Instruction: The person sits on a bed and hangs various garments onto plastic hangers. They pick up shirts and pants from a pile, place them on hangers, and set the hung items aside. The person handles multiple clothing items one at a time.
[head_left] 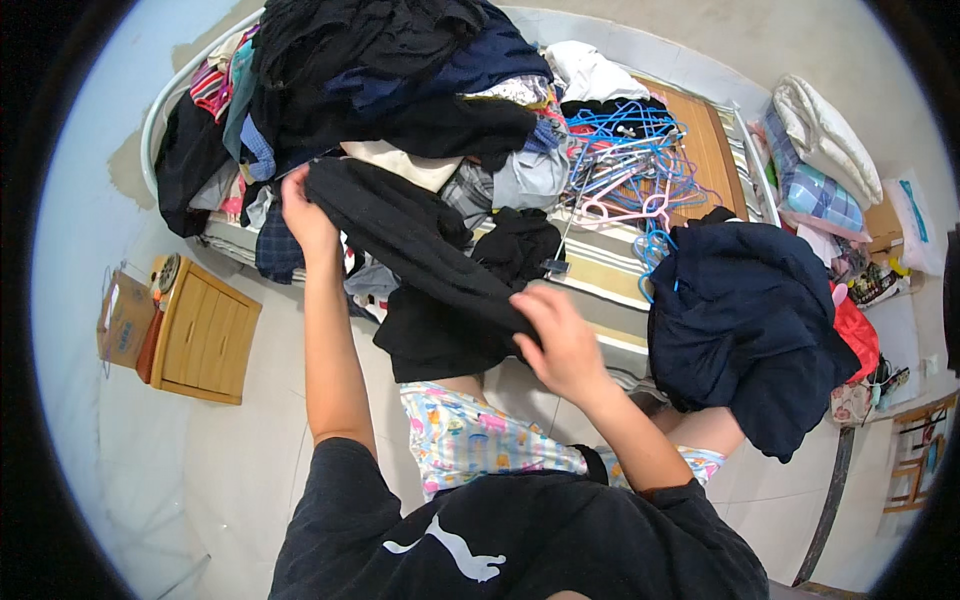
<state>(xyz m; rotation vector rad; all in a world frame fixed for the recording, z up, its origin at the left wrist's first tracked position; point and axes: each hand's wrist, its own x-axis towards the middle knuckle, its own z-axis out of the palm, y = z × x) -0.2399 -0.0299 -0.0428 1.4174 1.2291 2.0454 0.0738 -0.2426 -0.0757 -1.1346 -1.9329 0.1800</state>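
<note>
A long piece of black clothing (420,235) stretches between my two hands; whether it is a top or trousers I cannot tell. My left hand (312,215) is closed on its far left end, beside the big heap of clothes. Its near right end is pinched between the thumb and fingers of my right hand (562,342). Part of the cloth hangs over my lap in front of the bed edge. Another crumpled black garment (520,245) lies just beyond it on the bed. A dark navy garment (750,320) is draped over my right leg.
A tall heap of mixed clothes (390,70) covers the bed's left side. Tangled blue and pink hangers (640,165) lie on the mat (705,150). A wooden cabinet (205,330) stands at left, a cardboard box (127,318) beside it. Folded bedding (825,145) is stacked at far right.
</note>
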